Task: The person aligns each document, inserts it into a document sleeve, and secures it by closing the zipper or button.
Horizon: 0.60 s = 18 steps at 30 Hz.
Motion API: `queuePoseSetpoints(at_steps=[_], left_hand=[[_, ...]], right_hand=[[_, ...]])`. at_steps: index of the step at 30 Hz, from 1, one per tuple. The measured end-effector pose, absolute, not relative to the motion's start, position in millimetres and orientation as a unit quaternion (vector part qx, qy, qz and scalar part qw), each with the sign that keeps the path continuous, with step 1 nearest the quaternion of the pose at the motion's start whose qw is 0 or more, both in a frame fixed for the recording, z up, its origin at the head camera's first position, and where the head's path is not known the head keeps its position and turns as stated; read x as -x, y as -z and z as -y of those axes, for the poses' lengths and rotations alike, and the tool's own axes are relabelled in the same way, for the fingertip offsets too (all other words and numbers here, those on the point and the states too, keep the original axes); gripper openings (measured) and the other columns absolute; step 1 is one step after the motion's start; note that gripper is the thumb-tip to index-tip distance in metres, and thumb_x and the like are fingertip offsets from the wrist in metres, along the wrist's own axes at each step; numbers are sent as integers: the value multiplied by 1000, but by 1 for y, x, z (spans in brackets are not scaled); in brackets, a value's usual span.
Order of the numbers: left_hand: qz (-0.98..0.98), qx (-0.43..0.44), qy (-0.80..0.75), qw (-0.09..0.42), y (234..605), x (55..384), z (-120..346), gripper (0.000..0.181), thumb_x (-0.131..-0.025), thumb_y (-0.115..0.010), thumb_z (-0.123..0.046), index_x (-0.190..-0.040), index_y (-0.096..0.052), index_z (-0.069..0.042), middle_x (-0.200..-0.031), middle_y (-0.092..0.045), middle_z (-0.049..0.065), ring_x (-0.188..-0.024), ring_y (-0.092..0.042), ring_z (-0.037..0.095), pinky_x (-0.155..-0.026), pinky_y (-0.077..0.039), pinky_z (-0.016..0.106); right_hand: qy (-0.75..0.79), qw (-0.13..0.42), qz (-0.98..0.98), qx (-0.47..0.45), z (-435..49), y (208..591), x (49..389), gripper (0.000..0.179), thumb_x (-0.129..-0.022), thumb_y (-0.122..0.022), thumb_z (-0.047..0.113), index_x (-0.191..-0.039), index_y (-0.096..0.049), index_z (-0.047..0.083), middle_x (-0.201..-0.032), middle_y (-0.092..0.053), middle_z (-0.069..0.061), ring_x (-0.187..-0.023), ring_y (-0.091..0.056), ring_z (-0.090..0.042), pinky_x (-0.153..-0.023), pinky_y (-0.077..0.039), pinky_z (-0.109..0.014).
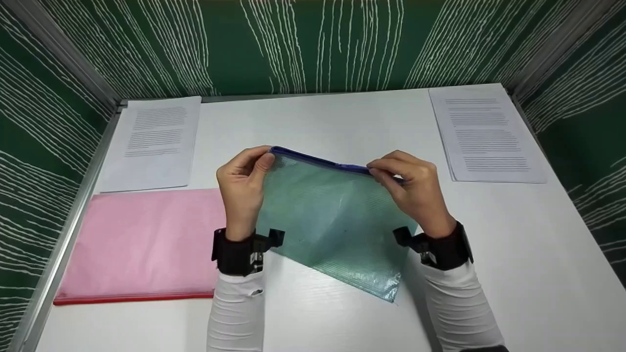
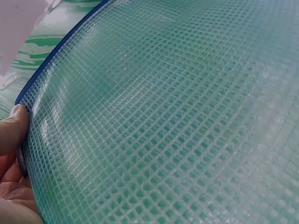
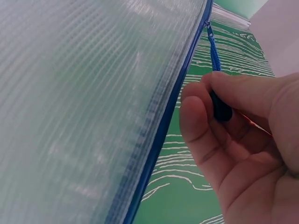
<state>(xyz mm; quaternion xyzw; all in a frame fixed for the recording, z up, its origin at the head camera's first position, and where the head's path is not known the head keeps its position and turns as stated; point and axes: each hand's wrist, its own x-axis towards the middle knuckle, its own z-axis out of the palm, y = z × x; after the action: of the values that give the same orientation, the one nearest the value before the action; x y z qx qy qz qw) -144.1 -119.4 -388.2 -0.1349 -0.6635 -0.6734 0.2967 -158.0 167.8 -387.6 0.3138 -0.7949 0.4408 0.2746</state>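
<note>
A translucent green mesh zipper pouch [image 1: 332,220] with a blue zipper edge hangs tilted between both hands, its zipper side uppermost. My left hand [image 1: 243,181] pinches the pouch's upper left corner between thumb and fingers; in the left wrist view the thumb [image 2: 14,128] presses on the mesh beside the blue edge. My right hand [image 1: 411,183] is at the right part of the zipper. In the right wrist view its thumb and fingers pinch the blue zipper pull [image 3: 215,56], whose cord runs up to the slider on the zipper [image 3: 163,121].
A pink pouch [image 1: 146,244] with a red zipper edge lies at the left of the white table [image 1: 528,274]. Printed sheets [image 1: 151,146] lie behind it, and more printed sheets [image 1: 489,137] lie at the back right. Green patterned panels [image 1: 313,49] enclose the table.
</note>
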Motion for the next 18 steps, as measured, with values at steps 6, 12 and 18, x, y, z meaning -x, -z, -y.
queuePoseSetpoints(at_steps=[6, 12, 18], left_hand=[[663, 133, 672, 300, 388, 144, 120, 20, -96, -72, -6, -104, -73, 12, -92, -75, 21, -80, -69, 11, -74, -53, 26], [668, 131, 667, 304, 389, 144, 122, 20, -96, -72, -7, -105, -74, 12, -92, -74, 24, -81, -69, 11, -74, -52, 26], [664, 120, 668, 313, 388, 144, 125, 22, -96, -73, -8, -104, -73, 13, -91, -75, 20, -80, -69, 10, -74, -52, 25]], right_hand=[[-435, 269, 800, -315, -170, 387, 158, 16, -86, -77, -11, -94, -80, 2, -84, -73, -7, -73, -67, -14, -74, -49, -8], [-434, 260, 800, -323, -172, 387, 158, 15, -86, -76, -11, -94, -80, 2, -86, -73, -8, -75, -70, -17, -77, -50, -9], [-426, 255, 809, -315, -176, 387, 159, 16, -87, -76, -12, -95, -80, 1, -86, -73, -11, -76, -68, -14, -77, -50, -9]])
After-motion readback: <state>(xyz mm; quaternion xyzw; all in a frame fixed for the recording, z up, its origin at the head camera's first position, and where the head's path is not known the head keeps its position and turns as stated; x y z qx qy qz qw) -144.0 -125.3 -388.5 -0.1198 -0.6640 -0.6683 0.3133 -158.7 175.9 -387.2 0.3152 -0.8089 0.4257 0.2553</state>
